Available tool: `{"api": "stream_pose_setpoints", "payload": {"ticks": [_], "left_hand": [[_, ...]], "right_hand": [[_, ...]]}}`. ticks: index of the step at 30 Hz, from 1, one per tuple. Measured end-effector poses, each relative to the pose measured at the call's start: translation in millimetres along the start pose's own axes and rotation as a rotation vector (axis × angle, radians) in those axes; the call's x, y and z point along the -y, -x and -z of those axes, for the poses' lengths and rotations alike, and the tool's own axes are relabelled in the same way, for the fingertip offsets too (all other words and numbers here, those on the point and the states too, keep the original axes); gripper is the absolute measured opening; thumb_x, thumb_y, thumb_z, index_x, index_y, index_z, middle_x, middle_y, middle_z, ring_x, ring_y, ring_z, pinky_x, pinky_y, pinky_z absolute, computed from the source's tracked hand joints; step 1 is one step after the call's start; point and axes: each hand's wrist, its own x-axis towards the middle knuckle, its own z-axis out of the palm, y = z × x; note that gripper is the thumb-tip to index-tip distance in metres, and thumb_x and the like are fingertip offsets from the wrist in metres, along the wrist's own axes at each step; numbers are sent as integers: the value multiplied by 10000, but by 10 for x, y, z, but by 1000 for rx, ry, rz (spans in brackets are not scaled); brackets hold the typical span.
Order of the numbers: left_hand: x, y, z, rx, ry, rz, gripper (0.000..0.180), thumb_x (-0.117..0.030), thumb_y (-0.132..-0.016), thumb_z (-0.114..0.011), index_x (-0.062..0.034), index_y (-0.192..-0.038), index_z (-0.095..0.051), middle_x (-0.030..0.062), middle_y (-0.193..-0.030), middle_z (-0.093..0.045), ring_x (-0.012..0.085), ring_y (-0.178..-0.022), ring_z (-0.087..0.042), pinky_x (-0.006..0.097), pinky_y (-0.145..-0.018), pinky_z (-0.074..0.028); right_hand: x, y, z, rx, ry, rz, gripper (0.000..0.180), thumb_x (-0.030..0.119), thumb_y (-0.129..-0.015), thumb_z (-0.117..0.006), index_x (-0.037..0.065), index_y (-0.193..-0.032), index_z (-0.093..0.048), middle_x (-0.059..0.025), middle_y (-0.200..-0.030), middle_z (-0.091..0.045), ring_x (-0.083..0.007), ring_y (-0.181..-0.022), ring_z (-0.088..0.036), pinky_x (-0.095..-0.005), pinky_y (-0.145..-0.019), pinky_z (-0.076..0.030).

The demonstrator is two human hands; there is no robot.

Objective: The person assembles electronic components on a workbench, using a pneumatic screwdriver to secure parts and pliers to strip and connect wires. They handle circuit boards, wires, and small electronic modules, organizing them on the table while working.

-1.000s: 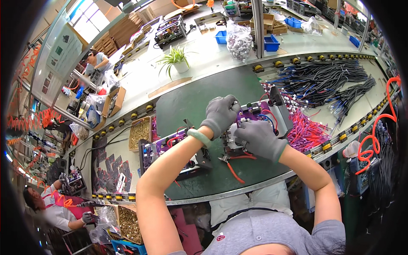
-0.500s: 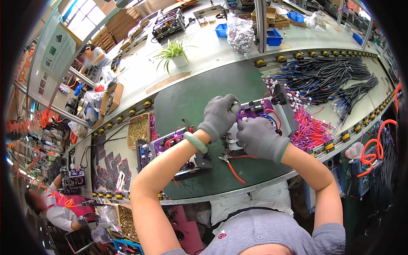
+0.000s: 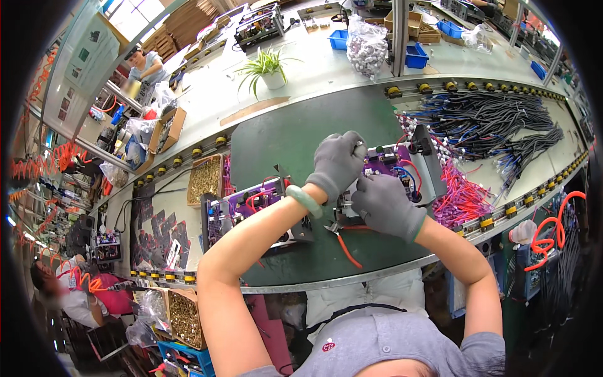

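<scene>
Left hand (image 3: 339, 163) has edged rightward, curled narrow, its hold unclear, purple board (image 3: 385, 162) just right.

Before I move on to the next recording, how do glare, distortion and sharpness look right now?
In the head view, the window and white bench wash out nearly to white; in the head view, the metal front edge bows and the corners go black; in the head view, the left hand and right hand read clearly, fingertip detail less so.
</scene>
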Motion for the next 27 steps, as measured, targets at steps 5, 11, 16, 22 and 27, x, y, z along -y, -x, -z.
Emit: {"api": "stream_pose_setpoints", "payload": {"ticks": [5,11,16,22,27], "left_hand": [[-14,-37,39,24,23,-36,160,-240,-820,-704,-112,-913,-731,168,-825,-690,338,-761,-677,415,-712,-555],[-188,198,403,-83,-14,-266,82,-200,-760,-655,-135,-711,-652,87,-615,-618,289,-647,-643,469,-1106,-336],[-242,420,531,-90,-88,-305,166,-279,-780,-693,-114,-791,-676,118,-697,-640,304,-732,-650,513,-1130,-322],[-42,527,657,13,69,-196,184,-280,-789,-709,-106,-846,-698,115,-768,-674,324,-811,-652,434,-863,-487],[-51,541,685,-5,277,-149,128,-204,-769,-715,-110,-852,-691,99,-805,-679,325,-845,-649,430,-799,-495]], "right_hand": [[-51,29,140,85,-13,-109,115,136,-766,-670,86,-864,-640,-120,-806,-624,-317,-731,-653,-423,-644,-520],[-67,-23,178,-260,-483,-337,128,23,-823,-664,-18,-944,-661,-124,-835,-658,-173,-732,-602,-310,-678,-473],[-65,-118,-101,-184,-803,-309,48,8,-861,-634,-30,-880,-656,-46,-742,-632,-92,-707,-541,-292,-641,-440],[-95,-116,-156,-211,-875,-392,96,75,-942,-644,-15,-933,-674,18,-767,-625,-70,-697,-506,-266,-611,-414],[-101,-211,-41,-159,-967,-535,114,112,-932,-693,2,-958,-679,59,-746,-571,-23,-663,-452,-207,-559,-344]]}}
